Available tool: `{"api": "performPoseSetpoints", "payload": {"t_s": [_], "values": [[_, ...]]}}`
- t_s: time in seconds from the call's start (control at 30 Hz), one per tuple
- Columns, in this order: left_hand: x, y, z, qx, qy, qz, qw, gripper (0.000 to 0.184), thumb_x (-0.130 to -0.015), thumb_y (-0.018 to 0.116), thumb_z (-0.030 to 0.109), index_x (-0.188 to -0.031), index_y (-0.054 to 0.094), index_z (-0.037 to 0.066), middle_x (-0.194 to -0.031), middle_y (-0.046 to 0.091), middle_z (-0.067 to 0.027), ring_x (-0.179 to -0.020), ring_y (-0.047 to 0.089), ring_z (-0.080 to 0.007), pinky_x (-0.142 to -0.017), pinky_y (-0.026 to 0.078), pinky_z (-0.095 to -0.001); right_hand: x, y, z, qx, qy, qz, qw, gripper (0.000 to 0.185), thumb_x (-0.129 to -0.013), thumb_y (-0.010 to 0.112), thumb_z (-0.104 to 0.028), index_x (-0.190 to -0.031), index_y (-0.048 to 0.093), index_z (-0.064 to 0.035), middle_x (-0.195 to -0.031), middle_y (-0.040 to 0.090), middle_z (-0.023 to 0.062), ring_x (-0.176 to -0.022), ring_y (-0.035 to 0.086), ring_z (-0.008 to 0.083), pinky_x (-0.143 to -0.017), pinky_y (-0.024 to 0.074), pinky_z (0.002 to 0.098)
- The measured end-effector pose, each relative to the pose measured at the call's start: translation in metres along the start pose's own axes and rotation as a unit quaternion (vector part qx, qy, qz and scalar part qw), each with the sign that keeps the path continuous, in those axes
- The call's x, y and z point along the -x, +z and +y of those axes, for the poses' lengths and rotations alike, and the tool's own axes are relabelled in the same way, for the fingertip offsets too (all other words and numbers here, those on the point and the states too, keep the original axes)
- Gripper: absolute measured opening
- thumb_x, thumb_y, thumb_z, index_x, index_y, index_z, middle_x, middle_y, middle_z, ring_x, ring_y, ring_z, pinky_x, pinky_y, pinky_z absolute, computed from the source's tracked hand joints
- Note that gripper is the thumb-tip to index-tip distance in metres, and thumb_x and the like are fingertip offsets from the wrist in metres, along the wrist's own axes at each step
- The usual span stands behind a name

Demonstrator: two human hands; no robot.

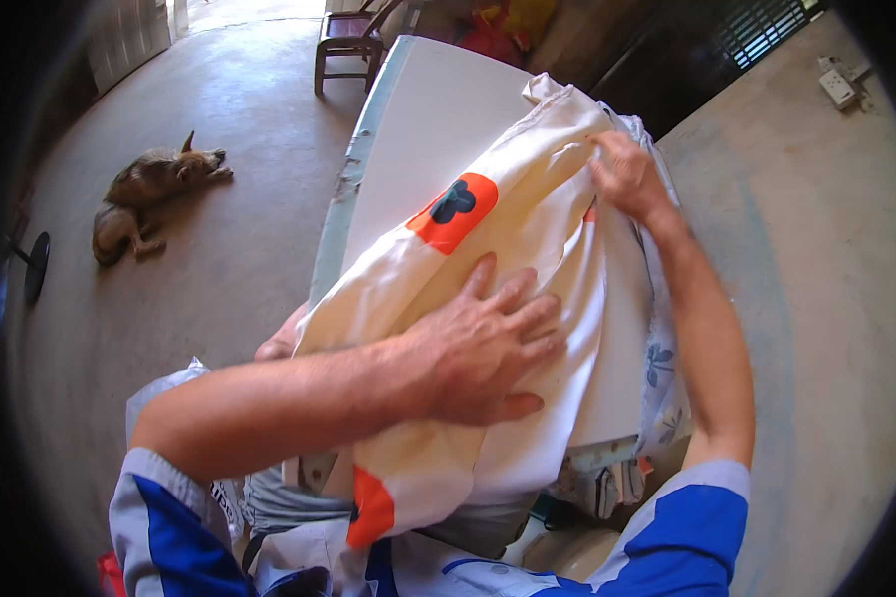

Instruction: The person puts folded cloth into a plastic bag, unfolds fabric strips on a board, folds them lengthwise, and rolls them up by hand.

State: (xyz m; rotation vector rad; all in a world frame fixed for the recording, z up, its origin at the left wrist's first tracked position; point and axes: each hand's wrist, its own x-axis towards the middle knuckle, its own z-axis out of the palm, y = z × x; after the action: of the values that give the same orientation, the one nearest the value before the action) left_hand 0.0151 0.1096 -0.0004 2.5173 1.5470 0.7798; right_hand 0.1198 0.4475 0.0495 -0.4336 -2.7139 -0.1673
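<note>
A cream cloth (528, 199) with orange patches and a dark clover-like print lies in folds along a white tabletop (428, 129). Its lower end hangs over the near edge toward my lap. My left hand (493, 348) rests palm down across the middle of the cloth, fingers spread and nothing gripped. Farther up on the right, my right hand (629, 174) has its fingers closed at the cloth's right side, pinching a fold. Under the left forearm, a bit of skin (284, 338) shows by the table's left edge; what it belongs to is hidden.
A patterned pale fabric (659, 373) hangs along the table's right side. On the floor to the left a brown dog (154, 194) lies stretched out. Behind the table stands a wooden chair (348, 40). A white power socket (838, 88) lies at the upper right.
</note>
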Motion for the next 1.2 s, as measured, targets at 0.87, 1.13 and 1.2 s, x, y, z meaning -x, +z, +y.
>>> {"api": "performPoseSetpoints", "payload": {"t_s": [0.87,1.13,1.2], "values": [[0.194,-0.034,0.025,0.499,-0.383,0.243,0.738,0.046,-0.101,0.072,0.036,-0.126,0.062,-0.002,-0.108,0.07,-0.0099,-0.095,0.065,-0.012,-0.083,0.054,-0.0311,0.204,-0.046,-0.18,-0.13,0.066,0.007,0.989,0.036,-0.102,0.061,-0.018,-0.13,0.066,0.0042,-0.141,0.06,0.024,-0.131,0.058,0.0394,-0.113,0.0447,0.0432],[0.213,-0.033,0.036,0.619,-0.391,0.233,0.64,0.029,-0.104,0.067,0.031,-0.11,0.071,0.003,-0.092,0.071,-0.003,-0.078,0.068,-0.0073,-0.069,0.058,-0.0253,0.207,-0.038,-0.179,-0.094,0.058,0.022,0.994,0.034,-0.102,0.058,-0.015,-0.129,0.067,0.004,-0.138,0.062,0.0234,-0.128,0.059,0.04,-0.112,0.0454,0.0433],[0.217,-0.032,0.044,0.622,-0.382,0.209,0.651,0.025,-0.099,0.075,0.025,-0.111,0.07,0.004,-0.096,0.071,-0.0028,-0.081,0.068,-0.0074,-0.07,0.058,-0.0255,0.205,-0.04,-0.181,-0.082,0.057,0.015,0.995,0.035,-0.101,0.059,-0.015,-0.129,0.066,0.0034,-0.137,0.063,0.023,-0.128,0.059,0.0399,-0.111,0.0455,0.0443]]}}
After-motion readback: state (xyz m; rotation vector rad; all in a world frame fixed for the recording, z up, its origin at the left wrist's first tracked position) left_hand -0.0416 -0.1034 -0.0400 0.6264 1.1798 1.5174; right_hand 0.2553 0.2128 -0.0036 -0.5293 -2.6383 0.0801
